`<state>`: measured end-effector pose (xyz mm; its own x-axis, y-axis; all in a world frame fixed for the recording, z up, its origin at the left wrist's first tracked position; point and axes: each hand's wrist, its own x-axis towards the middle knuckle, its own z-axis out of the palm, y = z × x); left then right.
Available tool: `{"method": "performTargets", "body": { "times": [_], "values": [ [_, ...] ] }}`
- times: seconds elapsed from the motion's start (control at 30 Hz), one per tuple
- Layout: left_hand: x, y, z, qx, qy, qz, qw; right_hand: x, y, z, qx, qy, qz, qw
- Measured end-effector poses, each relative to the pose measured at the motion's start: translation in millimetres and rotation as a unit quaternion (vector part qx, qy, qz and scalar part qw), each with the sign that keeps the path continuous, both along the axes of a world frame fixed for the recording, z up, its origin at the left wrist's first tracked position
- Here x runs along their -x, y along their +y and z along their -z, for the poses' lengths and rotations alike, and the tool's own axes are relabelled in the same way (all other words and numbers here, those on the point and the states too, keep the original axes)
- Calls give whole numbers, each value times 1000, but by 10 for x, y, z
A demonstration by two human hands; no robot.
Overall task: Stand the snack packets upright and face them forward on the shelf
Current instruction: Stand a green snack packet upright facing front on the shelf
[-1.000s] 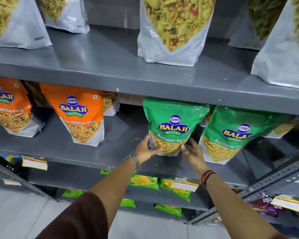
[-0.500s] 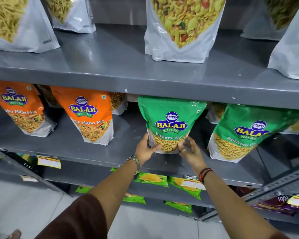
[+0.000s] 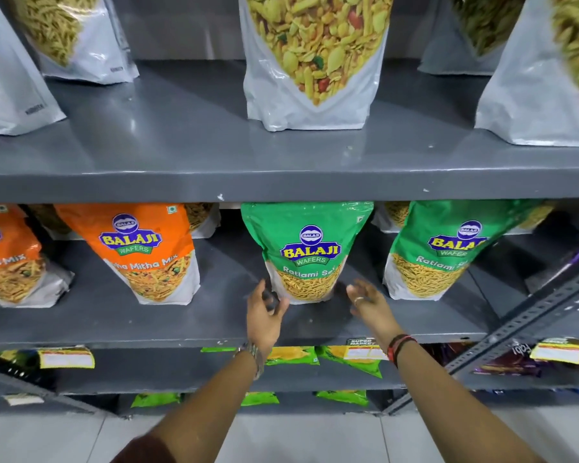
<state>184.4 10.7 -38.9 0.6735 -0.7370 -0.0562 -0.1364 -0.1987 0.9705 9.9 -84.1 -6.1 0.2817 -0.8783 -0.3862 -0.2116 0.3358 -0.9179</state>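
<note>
A green Balaji Ratlami Sev packet (image 3: 306, 248) stands upright on the middle grey shelf (image 3: 214, 315), label facing forward. My left hand (image 3: 264, 312) hovers just left of its base with fingers apart, close to the packet's lower corner. My right hand (image 3: 368, 302) is open a little to the right of the base, not touching it. A second green packet (image 3: 448, 248) leans to the right of it. Two orange Mitha Mix packets (image 3: 144, 252) (image 3: 7, 259) stand to the left, facing forward.
White-based clear snack pouches (image 3: 315, 61) stand on the upper shelf (image 3: 281, 182). More packets sit behind the front row. Lower shelves hold flat green and yellow packets (image 3: 291, 355) and price tags. A slotted metal upright (image 3: 532, 315) slants at the right.
Both hands have let go of the green packet's base and drawn back slightly, fingers spread. The packet now stands upright by itself. The view has shifted slightly.
</note>
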Motion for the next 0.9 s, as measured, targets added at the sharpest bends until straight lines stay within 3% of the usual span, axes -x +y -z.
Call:
{"method": "performTargets", "body": {
  "times": [0.13,0.2,0.33,0.63,0.9],
  "values": [
    [381,40,106,30,-10,-64,997,539,-69,93,37,16,107,993],
    [606,-8,123,29,31,-60,997,838,-145,115,52,32,155,986],
    [1089,-354,53,-57,104,85,989,1354,-485,47,29,23,223,974],
    [1713,-1260,-293,-97,65,191,975,1629,-1039,-125,-11,-18,79,997],
    [1873,-1290,-348,-145,52,216,964,1695,-1071,-115,-26,0,24,999]
  ]
}}
